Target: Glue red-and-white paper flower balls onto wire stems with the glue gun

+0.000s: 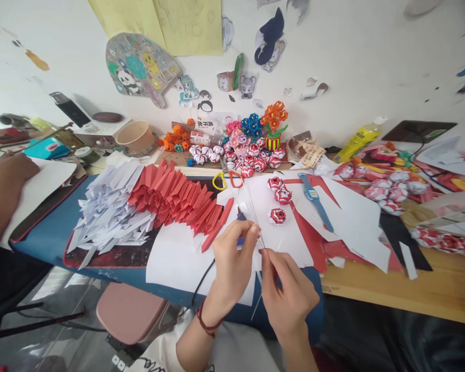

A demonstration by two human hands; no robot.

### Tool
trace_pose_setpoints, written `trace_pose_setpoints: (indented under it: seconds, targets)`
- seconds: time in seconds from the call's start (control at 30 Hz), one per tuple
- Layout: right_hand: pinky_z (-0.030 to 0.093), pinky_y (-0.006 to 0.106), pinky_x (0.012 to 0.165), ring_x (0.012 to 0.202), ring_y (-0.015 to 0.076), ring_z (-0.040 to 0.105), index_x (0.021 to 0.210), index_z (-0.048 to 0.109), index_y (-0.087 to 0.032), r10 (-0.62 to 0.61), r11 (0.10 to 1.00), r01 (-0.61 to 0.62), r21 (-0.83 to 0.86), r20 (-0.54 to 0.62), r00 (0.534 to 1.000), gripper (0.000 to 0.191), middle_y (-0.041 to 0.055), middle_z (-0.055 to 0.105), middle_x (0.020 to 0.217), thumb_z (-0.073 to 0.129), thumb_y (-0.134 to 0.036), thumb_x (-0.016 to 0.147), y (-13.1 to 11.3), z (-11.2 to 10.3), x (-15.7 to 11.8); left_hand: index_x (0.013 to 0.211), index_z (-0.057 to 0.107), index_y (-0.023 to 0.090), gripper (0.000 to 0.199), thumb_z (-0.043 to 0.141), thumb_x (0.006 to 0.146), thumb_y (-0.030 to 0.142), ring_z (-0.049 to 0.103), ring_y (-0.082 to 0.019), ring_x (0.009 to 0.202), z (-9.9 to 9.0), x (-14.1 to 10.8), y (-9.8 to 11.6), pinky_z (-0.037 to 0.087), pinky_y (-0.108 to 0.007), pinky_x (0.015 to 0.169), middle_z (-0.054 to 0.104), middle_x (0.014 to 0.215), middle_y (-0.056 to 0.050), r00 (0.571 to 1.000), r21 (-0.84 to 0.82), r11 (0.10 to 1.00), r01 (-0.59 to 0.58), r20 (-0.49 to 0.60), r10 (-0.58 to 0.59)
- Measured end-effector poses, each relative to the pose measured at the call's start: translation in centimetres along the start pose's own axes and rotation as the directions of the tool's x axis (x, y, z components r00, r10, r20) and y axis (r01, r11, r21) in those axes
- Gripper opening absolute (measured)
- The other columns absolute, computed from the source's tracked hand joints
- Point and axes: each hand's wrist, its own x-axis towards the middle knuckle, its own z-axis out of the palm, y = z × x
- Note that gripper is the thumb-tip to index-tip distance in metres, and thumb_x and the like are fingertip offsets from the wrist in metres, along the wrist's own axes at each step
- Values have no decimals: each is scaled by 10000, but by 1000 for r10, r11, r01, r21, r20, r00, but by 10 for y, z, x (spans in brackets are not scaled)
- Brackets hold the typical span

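My left hand [232,258] is closed in a pinch on a thin white thread [251,202], just above the white paper sheet [174,258]. Close beside it on the right, my right hand [289,289] pinches the same thread between thumb and fingers. Strands run up toward the scissors [236,180] with orange and yellow handles, and down past the table edge. Partly hidden behind my left hand lies a dark blue tool [241,214]. To the left are a row of folded red paper pieces [178,199] and a heap of folded white ones [110,212].
Several red-and-white paper balls [278,216] lie to the right, near a blue watch [315,201] and paper scraps [356,222]. Paper flowers [251,125] stand at the back by the wall. Another person's hand [15,168] rests at far left. A pink stool [129,312] stands below.
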Motion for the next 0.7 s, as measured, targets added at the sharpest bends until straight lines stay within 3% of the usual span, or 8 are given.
trace_pose_setpoints:
  seconds: [0.13, 0.3, 0.43, 0.57, 0.7]
  targets:
    - [487, 272, 560, 557, 138, 635, 1015, 674, -188, 8, 999, -8, 34, 3, 1000, 215, 33, 700, 690, 625, -1, 921, -6, 4, -8, 825, 654, 192, 210, 590, 995, 296, 606, -124, 668, -2, 12, 0, 484, -244, 660, 676, 737, 5, 990, 2, 1000, 11, -144, -10]
    - [462, 258, 548, 567, 119, 598, 990, 685, -186, 106, 985, -111, 135, 41, 993, 204, 31, 683, 700, 607, -5, 936, -10, 6, -9, 816, 656, 192, 225, 605, 988, 328, 577, -112, 659, -9, 30, 3, 473, -228, 644, 641, 716, 18, 984, -186, 982, 33, -164, -64]
    - [427, 239, 512, 543, 101, 526, 944, 702, -192, 186, 964, -199, 175, 86, 979, 177, 3, 633, 670, 599, -49, 955, -8, 4, -4, 775, 652, 185, 234, 626, 977, 299, 559, -99, 665, -18, 36, 0, 466, -209, 652, 612, 695, 28, 990, -255, 965, 63, -105, -92]
    - [414, 230, 506, 521, 91, 481, 914, 708, -175, 188, 967, -194, 165, 54, 981, 155, -10, 598, 644, 613, -59, 955, -6, 5, -4, 803, 669, 183, 197, 666, 961, 302, 567, -99, 694, -28, 33, -3, 473, -207, 680, 623, 729, 23, 994, -308, 949, 63, -68, -88]
    - [408, 226, 518, 546, 90, 508, 920, 703, -162, 170, 971, -177, 162, 55, 984, 146, -6, 601, 650, 618, -48, 954, -7, 7, -5, 837, 696, 179, 169, 693, 947, 308, 593, -113, 714, -29, 22, -2, 475, -227, 678, 665, 774, 2, 983, -299, 941, 156, 139, -119]
